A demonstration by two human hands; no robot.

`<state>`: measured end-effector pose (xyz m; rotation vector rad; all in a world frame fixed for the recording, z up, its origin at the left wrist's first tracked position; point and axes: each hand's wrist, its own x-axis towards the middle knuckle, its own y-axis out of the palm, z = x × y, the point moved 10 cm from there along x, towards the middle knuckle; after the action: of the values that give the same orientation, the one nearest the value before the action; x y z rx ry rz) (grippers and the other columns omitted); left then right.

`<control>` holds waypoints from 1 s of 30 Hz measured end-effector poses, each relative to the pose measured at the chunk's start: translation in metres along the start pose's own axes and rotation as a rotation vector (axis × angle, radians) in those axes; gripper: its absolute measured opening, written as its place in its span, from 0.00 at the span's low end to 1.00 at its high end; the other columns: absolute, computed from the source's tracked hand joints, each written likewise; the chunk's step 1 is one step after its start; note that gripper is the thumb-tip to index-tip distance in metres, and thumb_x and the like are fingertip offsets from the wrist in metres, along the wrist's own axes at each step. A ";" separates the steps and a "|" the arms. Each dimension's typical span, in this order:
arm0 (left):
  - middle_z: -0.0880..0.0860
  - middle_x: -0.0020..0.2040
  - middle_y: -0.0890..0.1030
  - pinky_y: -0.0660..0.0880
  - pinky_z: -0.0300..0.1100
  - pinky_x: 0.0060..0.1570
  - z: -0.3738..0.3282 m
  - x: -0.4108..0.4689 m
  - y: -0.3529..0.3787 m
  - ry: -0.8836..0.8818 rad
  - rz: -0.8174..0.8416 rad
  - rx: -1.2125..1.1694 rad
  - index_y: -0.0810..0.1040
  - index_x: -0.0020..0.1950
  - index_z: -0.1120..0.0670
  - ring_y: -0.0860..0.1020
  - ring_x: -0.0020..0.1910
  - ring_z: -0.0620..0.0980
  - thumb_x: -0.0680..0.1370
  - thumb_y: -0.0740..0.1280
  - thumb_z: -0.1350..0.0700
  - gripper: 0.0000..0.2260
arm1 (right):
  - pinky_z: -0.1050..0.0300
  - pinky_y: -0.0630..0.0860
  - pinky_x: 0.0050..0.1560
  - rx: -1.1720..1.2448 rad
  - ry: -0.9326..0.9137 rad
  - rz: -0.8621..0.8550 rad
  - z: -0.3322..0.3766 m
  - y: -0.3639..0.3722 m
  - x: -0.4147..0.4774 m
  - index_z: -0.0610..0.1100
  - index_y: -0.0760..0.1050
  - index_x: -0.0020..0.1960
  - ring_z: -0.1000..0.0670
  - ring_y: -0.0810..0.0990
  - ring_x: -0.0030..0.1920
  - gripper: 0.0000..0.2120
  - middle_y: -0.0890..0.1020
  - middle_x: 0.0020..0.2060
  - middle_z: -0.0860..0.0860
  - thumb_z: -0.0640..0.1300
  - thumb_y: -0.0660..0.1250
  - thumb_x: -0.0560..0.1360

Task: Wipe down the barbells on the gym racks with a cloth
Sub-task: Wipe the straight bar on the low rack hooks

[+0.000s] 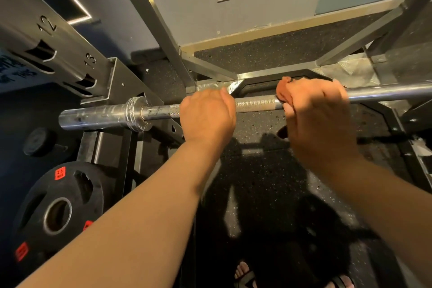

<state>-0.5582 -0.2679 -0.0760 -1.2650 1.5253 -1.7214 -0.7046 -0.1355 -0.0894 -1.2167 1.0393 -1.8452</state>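
Observation:
A steel barbell (256,103) lies across the rack, running from lower left to the right edge of the view. Its bare sleeve and collar (135,113) stick out at the left. My left hand (208,113) grips the knurled shaft just right of the collar. My right hand (320,110) is wrapped round the shaft further right, holding an orange cloth (284,91) against the bar. Most of the cloth is hidden under that hand; a bunched part shows at its left side.
A numbered rack upright (58,47) with slots 12 and 13 slants in from the upper left. Black weight plates (57,203) with red labels hang at lower left. Grey frame bars (163,28) cross behind the bar. Speckled rubber floor (257,182) lies below, with sandalled feet (247,275) at the bottom.

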 end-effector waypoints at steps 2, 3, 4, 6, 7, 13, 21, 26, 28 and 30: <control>0.49 0.34 0.72 0.61 0.46 0.42 0.001 0.000 0.003 0.000 0.013 0.005 0.78 0.40 0.53 0.69 0.35 0.51 0.85 0.51 0.51 0.21 | 0.35 0.62 0.72 0.064 0.109 -0.058 0.013 -0.003 0.007 0.42 0.77 0.60 0.37 0.73 0.62 0.13 0.77 0.54 0.44 0.43 0.55 0.85; 0.50 0.35 0.74 0.62 0.47 0.42 0.001 0.000 0.003 -0.003 0.020 0.011 0.79 0.41 0.54 0.70 0.35 0.52 0.85 0.51 0.51 0.21 | 0.35 0.62 0.73 0.085 0.118 -0.063 0.024 -0.003 0.010 0.42 0.77 0.60 0.38 0.73 0.63 0.12 0.78 0.54 0.45 0.41 0.57 0.84; 0.51 0.35 0.77 0.62 0.47 0.43 0.001 0.001 0.003 -0.003 0.021 0.016 0.80 0.41 0.54 0.71 0.36 0.53 0.85 0.51 0.51 0.22 | 0.35 0.62 0.73 0.095 0.089 -0.049 0.036 0.000 0.013 0.42 0.77 0.62 0.39 0.73 0.64 0.12 0.79 0.55 0.45 0.40 0.59 0.82; 0.53 0.35 0.80 0.62 0.47 0.42 -0.001 0.001 -0.001 0.002 0.007 0.025 0.81 0.40 0.55 0.74 0.36 0.54 0.85 0.53 0.52 0.22 | 0.35 0.64 0.72 0.109 -0.033 0.011 0.059 0.009 0.013 0.42 0.75 0.68 0.40 0.73 0.67 0.18 0.80 0.63 0.45 0.40 0.60 0.80; 0.53 0.35 0.80 0.63 0.47 0.42 -0.002 0.000 -0.002 0.005 0.001 0.024 0.81 0.39 0.55 0.75 0.35 0.55 0.85 0.53 0.52 0.22 | 0.36 0.64 0.72 0.103 -0.101 0.050 0.065 0.012 0.012 0.42 0.73 0.72 0.40 0.72 0.69 0.21 0.79 0.66 0.46 0.40 0.60 0.80; 0.53 0.35 0.80 0.62 0.47 0.41 -0.002 -0.003 -0.002 0.026 -0.012 0.017 0.81 0.41 0.55 0.70 0.34 0.53 0.84 0.52 0.51 0.22 | 0.38 0.59 0.77 0.024 -0.205 0.044 0.029 0.004 0.004 0.40 0.70 0.75 0.41 0.71 0.73 0.21 0.75 0.71 0.44 0.42 0.63 0.83; 0.52 0.35 0.81 0.62 0.47 0.42 -0.001 -0.004 -0.004 0.017 -0.043 0.017 0.81 0.39 0.53 0.76 0.35 0.54 0.84 0.53 0.52 0.22 | 0.33 0.61 0.74 0.127 -0.070 -0.098 0.076 0.010 0.010 0.42 0.77 0.69 0.39 0.74 0.67 0.17 0.81 0.63 0.46 0.38 0.60 0.82; 0.48 0.34 0.73 0.62 0.47 0.43 0.001 -0.010 -0.004 0.017 -0.026 -0.014 0.80 0.40 0.53 0.67 0.35 0.50 0.85 0.52 0.51 0.21 | 0.36 0.66 0.73 -0.054 -0.317 0.075 0.058 0.014 0.007 0.44 0.69 0.77 0.43 0.73 0.71 0.20 0.75 0.73 0.45 0.46 0.56 0.86; 0.47 0.35 0.69 0.59 0.46 0.43 0.000 -0.012 -0.005 0.030 -0.021 -0.033 0.80 0.41 0.54 0.65 0.36 0.49 0.86 0.52 0.51 0.21 | 0.33 0.62 0.75 -0.099 -0.286 0.110 0.037 0.007 0.005 0.43 0.67 0.77 0.43 0.74 0.70 0.22 0.75 0.73 0.45 0.50 0.54 0.86; 0.46 0.36 0.68 0.59 0.45 0.44 0.000 -0.013 -0.006 0.042 -0.013 -0.048 0.80 0.43 0.53 0.65 0.36 0.49 0.86 0.52 0.51 0.21 | 0.32 0.61 0.75 -0.067 -0.183 0.069 0.028 -0.002 0.006 0.42 0.69 0.75 0.42 0.75 0.67 0.21 0.77 0.70 0.43 0.50 0.53 0.86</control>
<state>-0.5517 -0.2557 -0.0741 -1.2729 1.5949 -1.7389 -0.6804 -0.1466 -0.0780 -1.3442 1.0343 -1.6245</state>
